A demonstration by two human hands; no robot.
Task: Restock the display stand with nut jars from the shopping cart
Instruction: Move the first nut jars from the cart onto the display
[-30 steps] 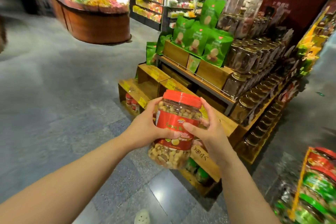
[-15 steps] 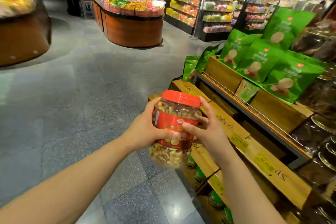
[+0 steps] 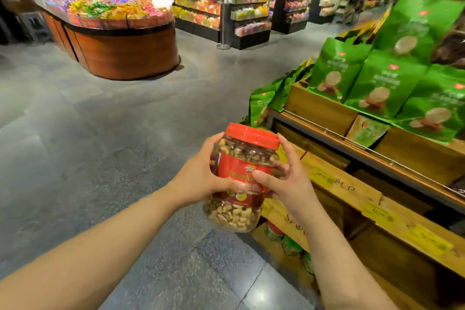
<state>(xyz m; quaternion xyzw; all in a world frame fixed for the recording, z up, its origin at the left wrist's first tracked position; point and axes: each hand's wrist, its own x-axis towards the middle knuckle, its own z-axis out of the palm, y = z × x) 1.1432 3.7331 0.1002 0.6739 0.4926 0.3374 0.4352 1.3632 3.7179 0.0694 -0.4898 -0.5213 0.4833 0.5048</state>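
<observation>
Nut jar (image 3: 241,181): a clear plastic jar with a red screw lid and a red label, filled with mixed nuts, held up in the near middle of the scene above the grey floor and just left of the display stand; it leans slightly, lid tipped to the far side.
Left hand (image 3: 201,178): wraps the jar's left side, fingers curled round behind it and thumb across the front of the label; the grip is closed round the jar.
Right hand (image 3: 286,181): clasps the jar's right side, thumb lying over the label near the middle and fingers curled round the far side just under the lid; this grip too is closed round the jar.
Display stand (image 3: 352,191): a stepped wooden stand along the right, its near boards bare on top and carrying yellow price tags on their front edges.
Lower shelf jars (image 3: 289,244): green-lidded and red-lidded jars sit in the low opening under the near boards, partly hidden by the right forearm.
Green bags (image 3: 385,83): upright green snack pouches fill the wooden crates on the upper tier at the far right.
Floor (image 3: 100,158): grey stone tiles, stretching left and far.
Round candy counter (image 3: 113,33): a curved wooden island heaped with bright sweets, far left, blurred.
Back shelves (image 3: 226,7): dark aisle racks of coloured packets across the far side, too blurred to read.
</observation>
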